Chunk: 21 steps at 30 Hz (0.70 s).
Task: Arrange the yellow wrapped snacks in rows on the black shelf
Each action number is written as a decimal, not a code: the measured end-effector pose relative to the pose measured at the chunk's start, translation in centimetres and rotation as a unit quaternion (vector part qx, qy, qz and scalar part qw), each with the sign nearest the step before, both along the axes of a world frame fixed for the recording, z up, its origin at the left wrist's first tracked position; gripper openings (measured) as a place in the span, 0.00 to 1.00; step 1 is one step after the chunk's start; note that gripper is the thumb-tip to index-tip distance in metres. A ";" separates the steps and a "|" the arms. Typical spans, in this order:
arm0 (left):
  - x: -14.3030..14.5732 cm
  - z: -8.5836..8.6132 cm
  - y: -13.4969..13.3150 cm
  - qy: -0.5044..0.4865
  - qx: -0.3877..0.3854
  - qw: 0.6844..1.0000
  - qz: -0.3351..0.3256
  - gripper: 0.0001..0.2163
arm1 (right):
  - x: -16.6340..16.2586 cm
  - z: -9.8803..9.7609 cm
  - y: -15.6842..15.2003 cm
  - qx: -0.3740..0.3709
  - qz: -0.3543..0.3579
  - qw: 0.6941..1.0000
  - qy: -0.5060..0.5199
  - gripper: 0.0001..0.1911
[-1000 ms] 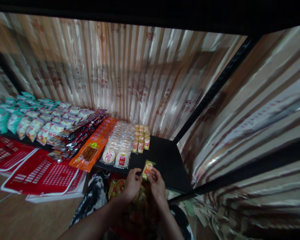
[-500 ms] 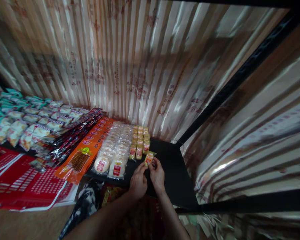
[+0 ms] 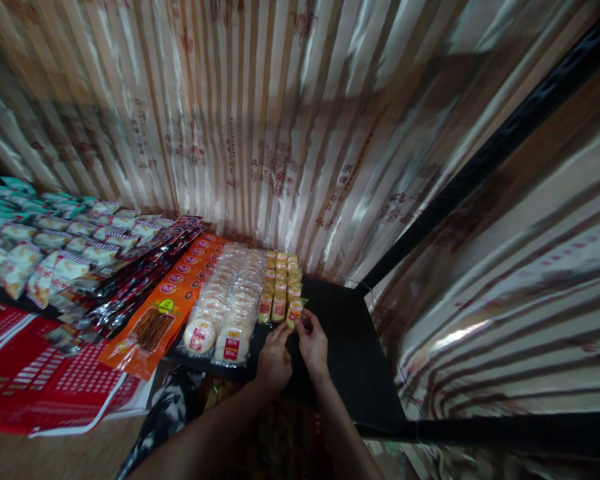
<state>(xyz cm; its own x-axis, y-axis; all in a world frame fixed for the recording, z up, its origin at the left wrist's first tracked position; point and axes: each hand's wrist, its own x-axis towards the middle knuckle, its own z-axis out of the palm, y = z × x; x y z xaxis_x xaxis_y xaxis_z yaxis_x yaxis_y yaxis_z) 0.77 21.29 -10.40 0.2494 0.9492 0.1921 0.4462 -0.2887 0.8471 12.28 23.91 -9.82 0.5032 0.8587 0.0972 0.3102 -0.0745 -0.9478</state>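
Observation:
A small yellow snack packet (image 3: 295, 311) stands at the front of the right-hand row of matching yellow packets (image 3: 281, 283) on the black shelf (image 3: 347, 340). My right hand (image 3: 313, 345) pinches its right edge between thumb and fingers. At the packet's lower left, the fingertips of my left hand (image 3: 275, 360) press against it, the fingers bent together. Just left of the yellow rows lie two rows of clear-wrapped round white crackers (image 3: 233, 343) with red labels.
An orange snack bag (image 3: 153, 330) and dark red packets (image 3: 130, 283) lie further left, beside several white-and-teal bags (image 3: 55, 267). A red basket (image 3: 55, 373) stands below the shelf's front. A black post (image 3: 430, 213) rises at the right, before striped sheeting (image 3: 280, 120).
Both hands have brought the yellow packet from in front of the rows to the front end of the right-hand row. The view has shifted slightly.

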 end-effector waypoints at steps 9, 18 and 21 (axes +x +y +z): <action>-0.2 -1.8 0.1 0.003 0.022 0.999 0.024 0.28 | 0.2 0.4 0.3 -0.010 -0.005 1.000 -0.015 0.24; -0.3 -1.3 -0.2 0.005 0.024 1.000 0.013 0.29 | -0.5 -0.7 0.7 0.012 -0.009 0.997 -0.069 0.23; -0.2 -1.2 -0.2 0.002 0.018 1.000 0.013 0.28 | -0.5 -0.9 0.8 0.003 -0.009 0.996 -0.085 0.23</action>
<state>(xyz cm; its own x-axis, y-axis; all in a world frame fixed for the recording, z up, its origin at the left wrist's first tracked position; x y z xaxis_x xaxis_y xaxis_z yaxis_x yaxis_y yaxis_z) 0.54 21.05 -11.57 0.2259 0.9479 0.2247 0.4571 -0.3068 0.8348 11.77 24.74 -10.68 0.4950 0.8483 0.1879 0.4653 -0.0762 -0.8819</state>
